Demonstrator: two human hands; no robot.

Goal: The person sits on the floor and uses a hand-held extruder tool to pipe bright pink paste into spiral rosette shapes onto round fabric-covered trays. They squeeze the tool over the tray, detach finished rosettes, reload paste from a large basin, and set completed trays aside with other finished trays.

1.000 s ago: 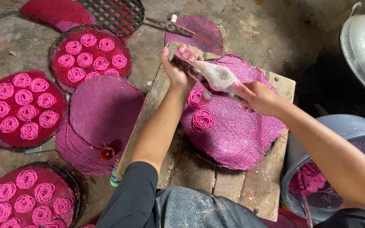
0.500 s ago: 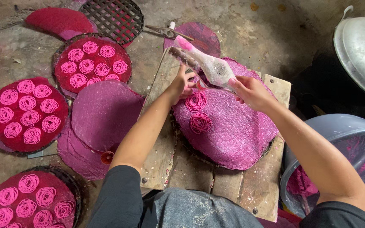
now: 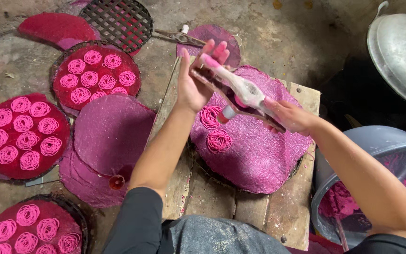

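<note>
While the right hand (image 3: 291, 115) grips one handle of the wooden hinged noodle press (image 3: 238, 91), the left hand (image 3: 196, 80) cups its far end above the pink woven mat (image 3: 259, 155) on the wooden table (image 3: 287, 216).

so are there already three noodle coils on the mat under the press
No, only two pink noodle coils lie on the purple mat beneath the hand press held by the left hand and right hand.

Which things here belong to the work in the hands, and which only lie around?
In use: left hand, right hand, noodle press, pink mat, noodle coils, wooden board.
Lying about: tongs, metal lid, lattice tray.
</note>
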